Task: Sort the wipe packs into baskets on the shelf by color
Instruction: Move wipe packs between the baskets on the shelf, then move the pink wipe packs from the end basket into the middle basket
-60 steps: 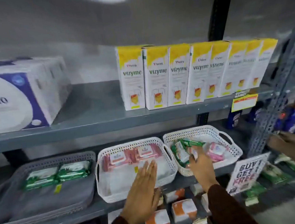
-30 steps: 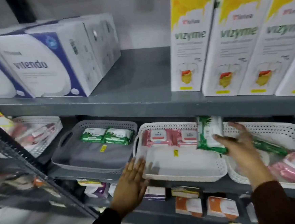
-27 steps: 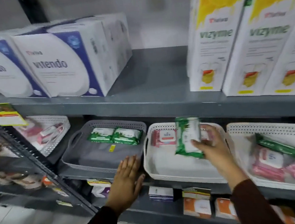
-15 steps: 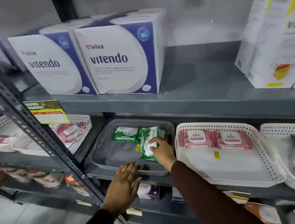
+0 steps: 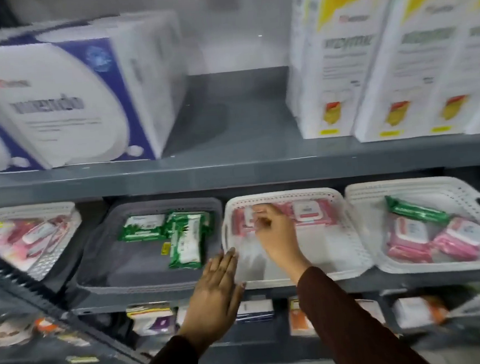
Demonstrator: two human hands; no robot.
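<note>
A grey basket (image 5: 143,278) on the middle shelf holds green wipe packs; one green pack (image 5: 186,240) lies lengthwise on its right side. Beside it a white basket (image 5: 345,259) holds two pink packs (image 5: 310,212) at the back. A second white basket (image 5: 452,262) to the right holds a green pack (image 5: 414,210) and several pink packs (image 5: 438,241). My right hand (image 5: 277,233) hovers over the middle white basket, fingers loosely curled and empty. My left hand (image 5: 216,295) rests flat with fingers apart at the shelf edge between the grey and white baskets.
Blue-and-white boxes (image 5: 63,101) and tall yellow-and-white cartons (image 5: 367,57) stand on the upper shelf. Another white basket (image 5: 43,254) with pink packs sits far left behind a slanted metal upright (image 5: 26,290). Small boxes fill the shelf below.
My right hand let go of the green pack in the grey basket and moved right over the middle white basket. The view shifted right; my left hand stayed at the shelf edge.
</note>
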